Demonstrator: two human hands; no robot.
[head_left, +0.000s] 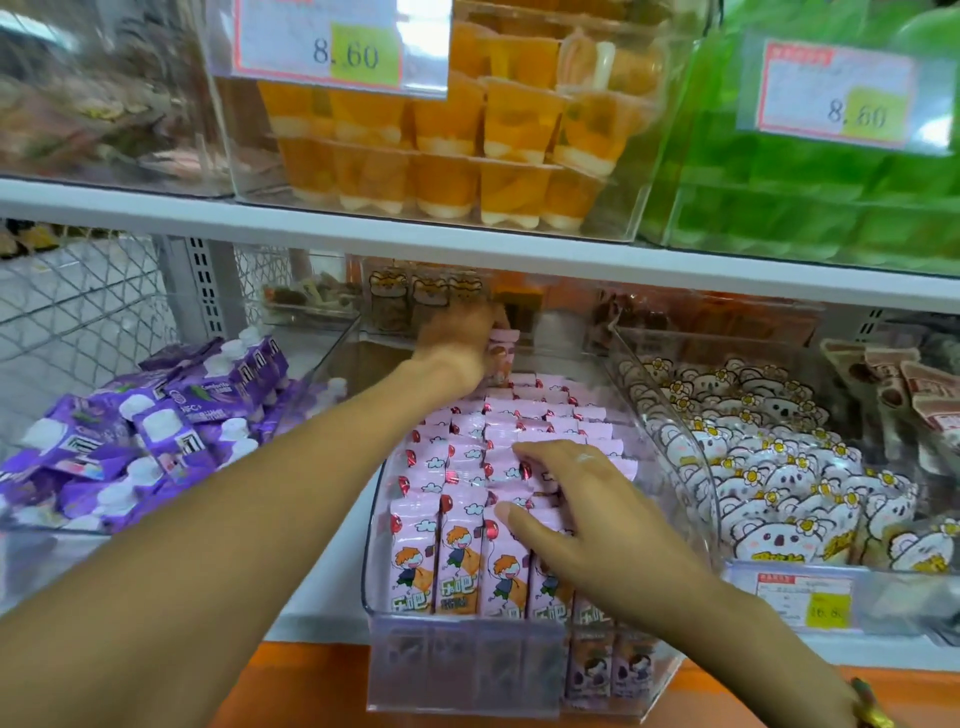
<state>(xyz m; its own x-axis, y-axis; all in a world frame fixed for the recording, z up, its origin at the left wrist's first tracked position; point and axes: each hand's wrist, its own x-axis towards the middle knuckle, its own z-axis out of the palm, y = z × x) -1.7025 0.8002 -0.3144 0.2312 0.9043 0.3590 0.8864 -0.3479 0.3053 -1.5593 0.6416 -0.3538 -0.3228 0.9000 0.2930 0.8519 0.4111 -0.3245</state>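
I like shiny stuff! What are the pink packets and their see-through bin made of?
The packets are probably thin plastic film, slightly glossy, with printed cartoons and crimped ends. The bin looks like hard clear plastic, smooth and shiny: the packets show through its walls, and its edges catch light.

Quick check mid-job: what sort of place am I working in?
Probably a snack shop or supermarket aisle: clear bins of pink snack packets on white shelves, price tags reading 8.60, and orange jelly cups stacked above.

left grip (457, 343): arm outstretched, fingers curled | right grip (576, 499): nearer, palm down, fingers spread
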